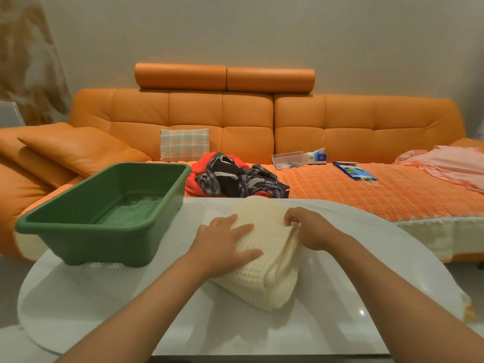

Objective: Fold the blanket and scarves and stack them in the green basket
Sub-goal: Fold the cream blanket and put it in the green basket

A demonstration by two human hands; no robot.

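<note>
A white table stands closest to us. On it lies a cream blanket, folded into a thick, bumpy bundle. The person's left hand lies flat on top of the blanket, with the fingers straight and pressing down. The right hand is curled at the blanket's right edge, and its fingers pinch the folded layers there.

To the left of the blanket, a little apart from it, a green basket sits on the table. It has small holes in its floor.

Past the far edge of the table is a big orange sofa with an orange cover on the seat. A messy pile of scarves lies on that seat, dark ones on top of a red one, just behind the basket's right corner.

A checked pillow leans on the sofa back. More to the right are a clear box, a tissue box touching it, a blue paper bag and a pink cloth.
</note>
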